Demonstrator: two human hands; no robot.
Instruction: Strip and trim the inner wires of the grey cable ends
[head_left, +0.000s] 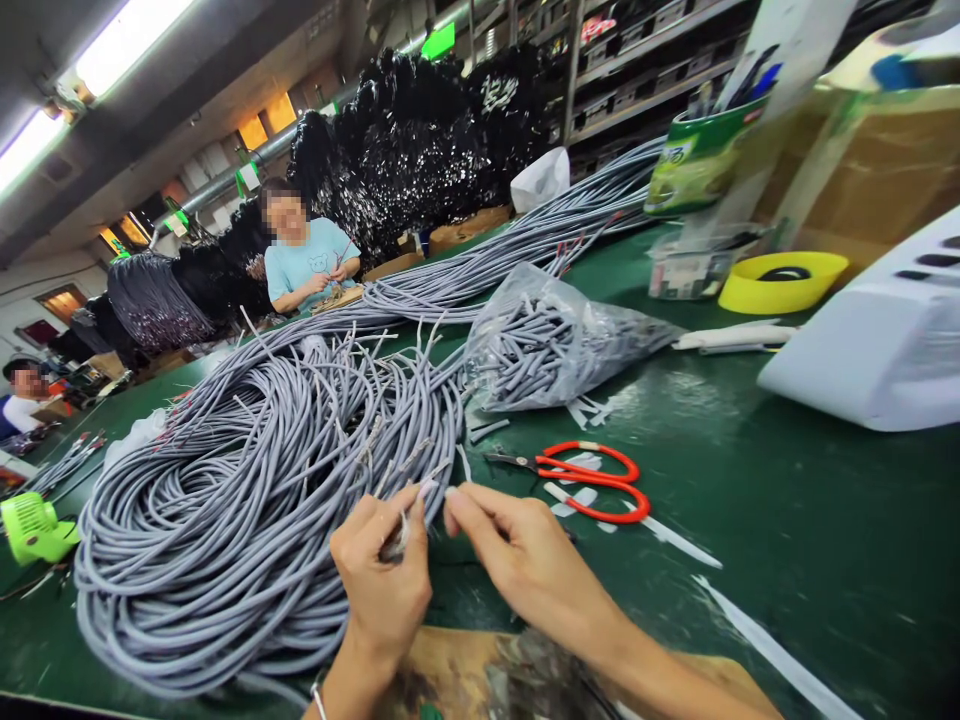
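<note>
A large coil of grey cables (262,500) covers the left half of the green table, many ends stripped to pale braided strands. In front of the coil, my left hand (382,575) is closed in a pinch on a cable end with pale strands at its fingertips. My right hand (525,550) is just to the right, thumb and fingers pressed together close to that end; anything between them is too small to make out. Red-handled scissors (589,478) lie beyond my right hand, on and among white strips.
A clear plastic bag (555,340) of short grey cable pieces stands behind the scissors. Further right are a yellow tape ring (784,280), a green pen holder (701,155) and a white plastic housing (885,340). A co-worker (307,255) sits across the table. A green fan (36,530) stands left.
</note>
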